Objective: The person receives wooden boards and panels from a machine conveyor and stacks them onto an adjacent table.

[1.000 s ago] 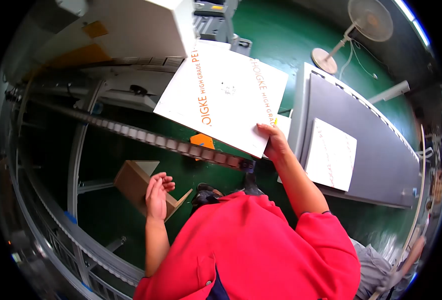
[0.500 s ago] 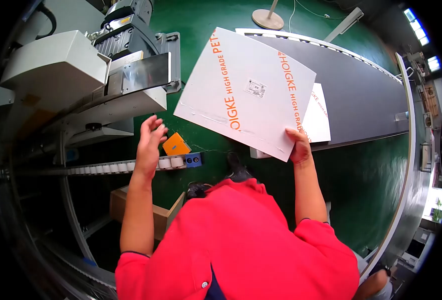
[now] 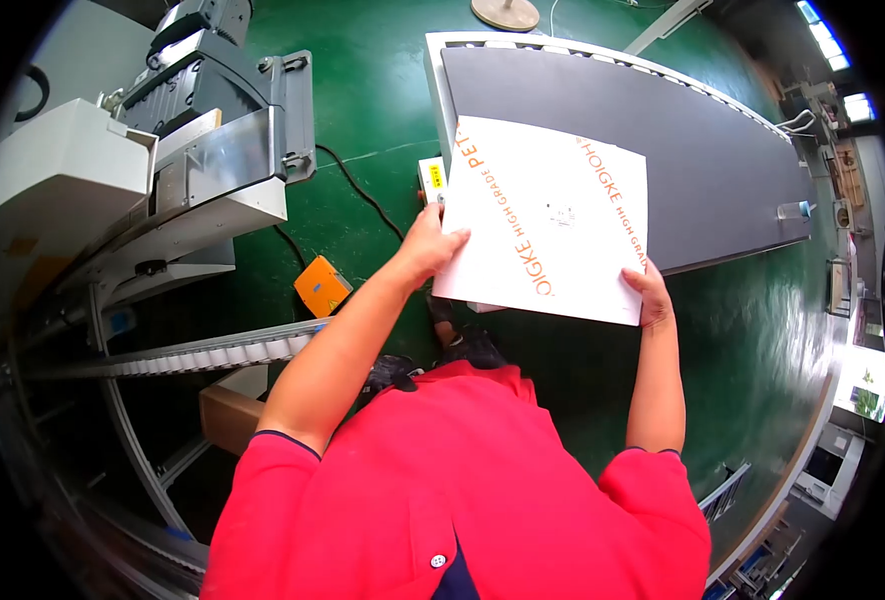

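A white panel printed with orange "HOIGKE HIGH GRADE PET" lettering lies nearly level between my hands. My left hand grips its left edge, thumb on top. At the lower right corner my right hand holds the panel, thumb over the printed face and the other fingers mostly hidden behind. The panel covers the near left part of a dark conveyor belt; whether it touches the belt I cannot tell. Whatever lies beneath the panel is hidden.
Left stands a white and grey machine with a metal plate. Below it runs a roller track, with a cardboard box underneath. On the green floor sits an orange box with a black cable. A small bottle stands at the belt's right end.
The panel has moved right and down over the belt and tilted flatter. My left hand, open and apart before, has come across and taken its left edge. The second printed sheet is now covered.
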Demonstrator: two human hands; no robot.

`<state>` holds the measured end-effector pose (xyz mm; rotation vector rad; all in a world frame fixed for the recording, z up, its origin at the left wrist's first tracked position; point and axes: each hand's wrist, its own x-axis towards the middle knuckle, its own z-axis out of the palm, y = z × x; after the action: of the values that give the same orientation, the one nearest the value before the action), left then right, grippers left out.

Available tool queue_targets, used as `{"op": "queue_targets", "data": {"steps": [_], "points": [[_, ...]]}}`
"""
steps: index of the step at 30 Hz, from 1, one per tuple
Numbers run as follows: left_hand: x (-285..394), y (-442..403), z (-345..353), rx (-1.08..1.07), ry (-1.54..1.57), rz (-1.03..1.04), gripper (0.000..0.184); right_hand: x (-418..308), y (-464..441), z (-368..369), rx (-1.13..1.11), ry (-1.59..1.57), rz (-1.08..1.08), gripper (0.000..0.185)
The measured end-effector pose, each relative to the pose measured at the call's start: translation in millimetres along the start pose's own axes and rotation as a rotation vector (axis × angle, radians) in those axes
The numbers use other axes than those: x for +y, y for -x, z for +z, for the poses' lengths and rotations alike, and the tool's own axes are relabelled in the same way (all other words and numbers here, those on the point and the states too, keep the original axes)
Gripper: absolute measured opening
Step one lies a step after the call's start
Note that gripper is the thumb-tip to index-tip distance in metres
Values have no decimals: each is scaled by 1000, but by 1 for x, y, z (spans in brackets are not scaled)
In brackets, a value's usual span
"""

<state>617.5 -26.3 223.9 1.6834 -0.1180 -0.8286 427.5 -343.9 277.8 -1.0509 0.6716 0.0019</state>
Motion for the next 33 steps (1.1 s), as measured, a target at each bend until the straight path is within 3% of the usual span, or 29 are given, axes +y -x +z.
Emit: {"op": "queue_targets", "data": {"steps": [4, 6, 12, 19, 28, 33], "points": [[-8, -13, 60, -1, 153, -22, 47, -12, -19, -58, 118, 192, -42, 59], [-28, -31, 79, 67, -47, 80, 47, -19, -31, -77, 201, 325, -32, 57], [-29, -41, 116, 196, -297, 88, 51, -25, -87, -120, 238, 591, -27, 47], [-20, -48, 125, 218, -399, 41, 49, -23, -135, -139, 262, 742, -74, 59], [-9, -50, 125, 215, -523, -6, 46, -24, -147, -134, 255, 848, -5, 61], [-12, -51, 128, 214, -668, 14, 47, -20, -151, -147, 224, 1105, -117, 58]]}}
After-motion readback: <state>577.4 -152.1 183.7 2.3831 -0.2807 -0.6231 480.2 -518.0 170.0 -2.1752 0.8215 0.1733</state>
